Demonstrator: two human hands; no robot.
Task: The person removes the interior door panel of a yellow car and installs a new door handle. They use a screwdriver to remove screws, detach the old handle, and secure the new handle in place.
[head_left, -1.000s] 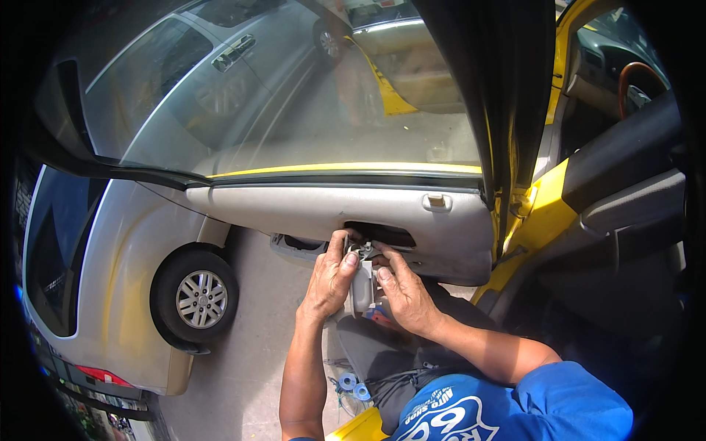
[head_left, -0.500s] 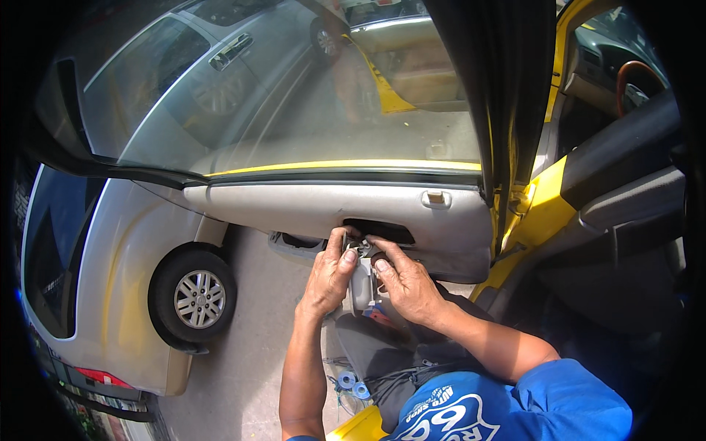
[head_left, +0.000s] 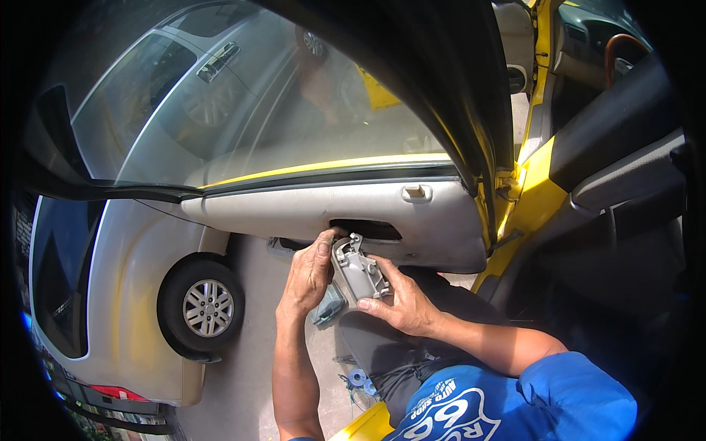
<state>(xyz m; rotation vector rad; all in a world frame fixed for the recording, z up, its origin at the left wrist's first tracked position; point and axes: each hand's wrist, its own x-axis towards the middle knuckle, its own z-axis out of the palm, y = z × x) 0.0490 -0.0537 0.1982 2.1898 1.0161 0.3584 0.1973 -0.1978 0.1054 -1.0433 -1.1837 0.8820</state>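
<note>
Between my two hands is a grey plastic inner door handle (head_left: 360, 275), tilted, with its moulded clips and fittings facing up. My left hand (head_left: 303, 278) is closed on its upper left edge, fingertips near the door panel. My right hand (head_left: 406, 303) grips the right side, thumb along the lower end and fingers partly hidden behind it. Just beyond the handle, the light grey door panel (head_left: 279, 208) has a dark rectangular opening (head_left: 376, 230). The handle is apart from most of this opening; whether its top end touches the rim I cannot tell.
The car door's window glass (head_left: 294, 125) rises beyond the panel. A silver car (head_left: 132, 294) with a black tyre (head_left: 168, 309) stands at the left. Yellow door frame (head_left: 533, 173) is on the right. Blue rolls (head_left: 358, 378) and a blue-grey object (head_left: 329, 306) lie below.
The handle has been turned and tilted, so more of its fitted side shows. My right hand has shifted down along it. The head view has swung slightly.
</note>
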